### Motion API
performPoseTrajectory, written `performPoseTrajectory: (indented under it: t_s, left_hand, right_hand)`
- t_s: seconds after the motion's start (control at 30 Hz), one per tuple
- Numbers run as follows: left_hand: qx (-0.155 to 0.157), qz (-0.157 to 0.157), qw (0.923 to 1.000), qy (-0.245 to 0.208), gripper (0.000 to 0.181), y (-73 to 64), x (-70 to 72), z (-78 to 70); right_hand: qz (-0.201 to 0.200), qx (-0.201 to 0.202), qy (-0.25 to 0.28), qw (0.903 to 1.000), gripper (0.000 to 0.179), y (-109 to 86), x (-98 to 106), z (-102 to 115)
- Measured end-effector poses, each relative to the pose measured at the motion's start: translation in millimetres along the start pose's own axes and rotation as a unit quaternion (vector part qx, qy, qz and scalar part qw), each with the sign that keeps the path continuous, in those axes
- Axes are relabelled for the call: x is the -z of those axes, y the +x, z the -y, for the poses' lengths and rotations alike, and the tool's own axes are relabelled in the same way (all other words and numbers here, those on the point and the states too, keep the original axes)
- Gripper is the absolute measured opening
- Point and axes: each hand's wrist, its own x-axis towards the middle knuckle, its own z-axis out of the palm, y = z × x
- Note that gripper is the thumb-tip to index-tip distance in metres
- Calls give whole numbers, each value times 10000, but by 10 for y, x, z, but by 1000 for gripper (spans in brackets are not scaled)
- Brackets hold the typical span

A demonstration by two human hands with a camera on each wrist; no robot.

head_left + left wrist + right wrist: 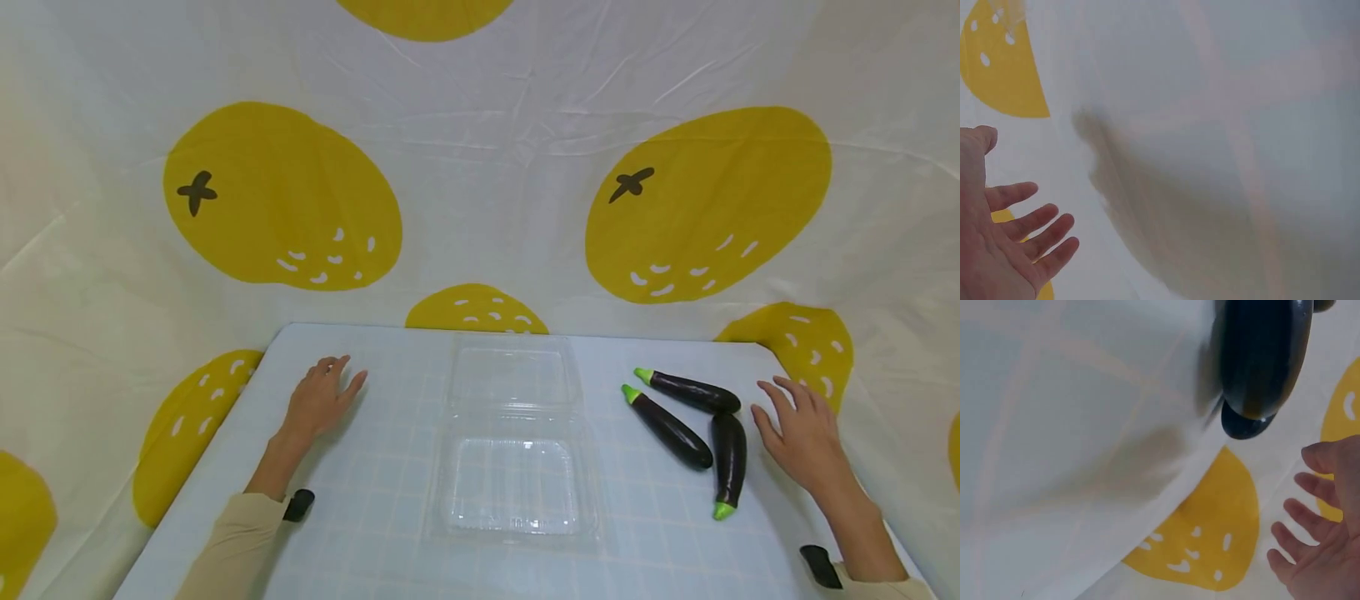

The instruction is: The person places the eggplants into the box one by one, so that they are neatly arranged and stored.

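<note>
Three dark purple eggplants with bright green stem ends lie close together on the right of the table: a rear eggplant (693, 392), a middle eggplant (672, 431) and a front eggplant (729, 458) whose stem points toward me. My right hand (804, 433) hovers just to their right, fingers spread and holding nothing. In the right wrist view a dark eggplant (1265, 356) looms near that hand. Over the left part of the table is my left hand (318, 400), its fingers loose and nothing in them. A clear plastic clamshell box (438, 500) lies with its lid raised back, between the hands.
The table (360, 517) has a pale blue checked cover. Behind it hangs a white cloth (495, 167) printed with large yellow fruit. Black wrist straps (298, 505) sit at the cuffs of both beige sleeves (232, 550).
</note>
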Motion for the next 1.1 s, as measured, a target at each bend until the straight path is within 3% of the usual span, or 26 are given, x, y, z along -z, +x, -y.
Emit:
performPoseTrajectory:
  t_s: [0.27,0.57,1.1]
  left_hand:
    - [392,320,9955,-798,70,-6,-46,-128]
    - [612,318,9893,-1289,66,-51,-90,-294]
    - [524,232,9734,-2220,64,-135,-259,-515]
  right_hand:
    - [-226,44,140,9996,45,-2,13,96]
    - [-395,175,75,9990,42,22,20,243]
    - [-385,227,343,9984,41,31,10,466]
